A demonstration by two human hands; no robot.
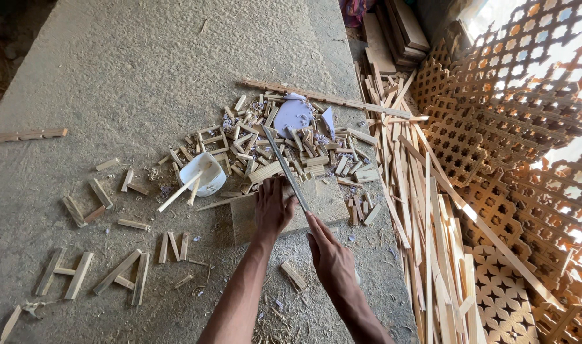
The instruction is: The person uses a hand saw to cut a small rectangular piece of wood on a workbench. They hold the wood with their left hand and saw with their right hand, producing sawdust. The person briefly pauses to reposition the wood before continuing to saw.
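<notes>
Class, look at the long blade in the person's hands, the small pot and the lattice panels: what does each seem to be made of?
Long blade: probably metal, dull grey and thin. Small pot: likely plastic, smooth white, though that is unsure. Lattice panels: bare pale wood, unpainted, cut in a repeating star pattern.

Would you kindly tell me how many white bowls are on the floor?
1: the white bowl sits left of the wood-scrap pile, up-left of the left hand; scraps may hide others.
</notes>
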